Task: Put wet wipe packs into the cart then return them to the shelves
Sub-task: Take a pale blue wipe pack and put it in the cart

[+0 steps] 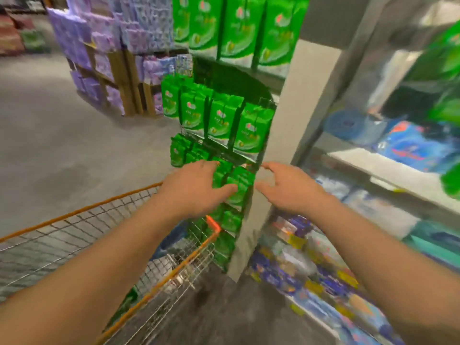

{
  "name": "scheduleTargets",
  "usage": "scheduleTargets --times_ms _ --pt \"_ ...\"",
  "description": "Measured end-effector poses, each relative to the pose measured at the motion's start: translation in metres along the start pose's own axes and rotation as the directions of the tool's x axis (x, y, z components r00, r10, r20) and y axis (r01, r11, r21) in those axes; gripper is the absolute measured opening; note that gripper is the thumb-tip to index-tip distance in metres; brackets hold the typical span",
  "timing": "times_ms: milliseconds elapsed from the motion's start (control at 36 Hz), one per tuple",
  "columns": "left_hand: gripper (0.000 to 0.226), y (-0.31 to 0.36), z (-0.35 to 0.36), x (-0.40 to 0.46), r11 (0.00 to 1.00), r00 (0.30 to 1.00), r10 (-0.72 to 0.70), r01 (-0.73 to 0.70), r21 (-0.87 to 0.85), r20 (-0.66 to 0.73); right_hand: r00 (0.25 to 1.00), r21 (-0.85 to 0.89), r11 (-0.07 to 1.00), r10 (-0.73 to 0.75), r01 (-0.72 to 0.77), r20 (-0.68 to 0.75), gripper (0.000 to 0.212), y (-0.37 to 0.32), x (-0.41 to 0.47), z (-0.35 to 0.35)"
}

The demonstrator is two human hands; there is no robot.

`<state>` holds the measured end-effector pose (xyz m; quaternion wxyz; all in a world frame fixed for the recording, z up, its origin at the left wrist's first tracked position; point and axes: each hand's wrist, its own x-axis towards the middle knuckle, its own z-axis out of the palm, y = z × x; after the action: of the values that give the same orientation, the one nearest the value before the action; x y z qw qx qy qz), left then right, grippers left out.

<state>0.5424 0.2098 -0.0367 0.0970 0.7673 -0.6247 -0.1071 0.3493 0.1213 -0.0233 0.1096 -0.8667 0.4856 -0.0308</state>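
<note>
Indoors, on a grey, mottled concrete floor (62,125), I look down a store aisle past stacked purple bales on wooden pallets (99,53) toward a wire rack (270,103) fixed to a pale shelf-end panel (281,125). Glossy green wet wipe packs (221,120) hang there in rows, flat soft pouches with a swirl design, blurred by motion. My left hand (196,188) lies with fingers spread over one lower green pack (239,183), thumb under its edge; whether it truly grips, I cannot tell. My right hand (288,188) hovers just beside the same pack, fingers loosely spread, holding nothing. Below my left forearm stands the wire cart (74,235), silver mesh with an orange rim. At right, grey shelves (373,170) carry blue and white packets (408,145).
</note>
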Motion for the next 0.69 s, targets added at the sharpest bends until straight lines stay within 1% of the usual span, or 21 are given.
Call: scheduleTargets --times_ms 56,167,250,306,417,500,583,694 --pt "0.093 0.032 -0.002 0.002 0.998 0.998 0.069 -0.069 0.006 -0.006 0.997 -0.001 0.998 0.067 -0.067 -0.045 0.056 0.026 -0.025 -0.018" --pt "0.090 0.101 -0.001 0.001 0.980 0.980 0.199 -0.199 0.002 -0.029 0.981 0.003 0.987 0.161 -0.162 -0.107 0.062 0.086 -0.076 -0.044" --pt "0.078 0.162 0.004 -0.007 0.959 0.959 0.282 -0.282 0.019 -0.029 0.962 -0.002 0.970 0.241 -0.243 -0.127 0.062 0.134 -0.122 -0.061" --pt "0.076 0.205 0.011 -0.015 0.946 0.945 0.325 -0.325 0.010 -0.023 0.944 0.011 0.954 0.296 -0.298 -0.145 0.062 0.168 -0.156 -0.072" --pt "0.079 0.287 0.034 -0.027 0.912 0.912 0.410 -0.410 -0.018 0.012 0.903 0.027 0.920 0.389 -0.391 -0.181 0.064 0.233 -0.222 -0.090" --pt "0.080 0.346 0.052 -0.037 0.882 0.881 0.472 -0.471 -0.021 0.033 0.873 0.048 0.896 0.441 -0.441 -0.208 0.061 0.278 -0.269 -0.101" --pt "0.086 0.404 0.070 -0.048 0.852 0.851 0.524 -0.522 -0.047 0.039 0.849 0.058 0.875 0.480 -0.480 -0.220 0.064 0.320 -0.314 -0.111" --pt "0.077 0.472 0.086 -0.065 0.816 0.813 0.578 -0.574 -0.068 0.069 0.804 0.103 0.838 0.544 -0.536 -0.239 0.065 0.368 -0.366 -0.119"
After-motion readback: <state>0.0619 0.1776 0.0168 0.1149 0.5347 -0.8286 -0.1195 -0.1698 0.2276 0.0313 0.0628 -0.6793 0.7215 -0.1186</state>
